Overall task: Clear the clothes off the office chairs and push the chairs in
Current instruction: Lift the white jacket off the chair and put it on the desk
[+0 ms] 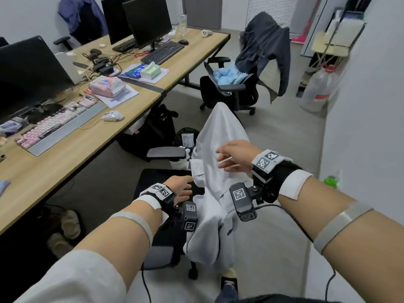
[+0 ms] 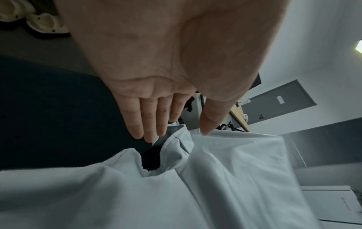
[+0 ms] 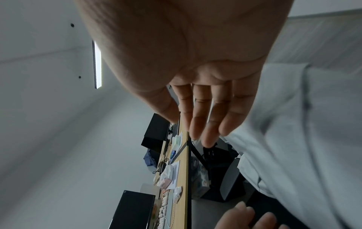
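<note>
A white shirt (image 1: 220,132) hangs over the back of the near black office chair (image 1: 166,153). My left hand (image 1: 188,182) reaches its collar with straight fingers; in the left wrist view the left hand (image 2: 176,134) shows its thumb tip touching the edge of the shirt (image 2: 235,178). My right hand (image 1: 225,158) hovers flat over the shirt's shoulder, fingers spread. In the right wrist view the right hand (image 3: 192,131) holds nothing, with the shirt (image 3: 303,139) beside it. A farther chair (image 1: 227,86) carries a dark jacket (image 1: 266,47) on its back and a light blue garment (image 1: 227,75) on its seat.
The long wooden desk (image 1: 65,162) at the left bears monitors, keyboards and papers. Under it stand a black bag (image 1: 153,132) and slippers (image 1: 70,224). A large water bottle (image 1: 317,90) stands by the right wall. A blue shirt (image 1: 80,16) drapes a chair at the back left.
</note>
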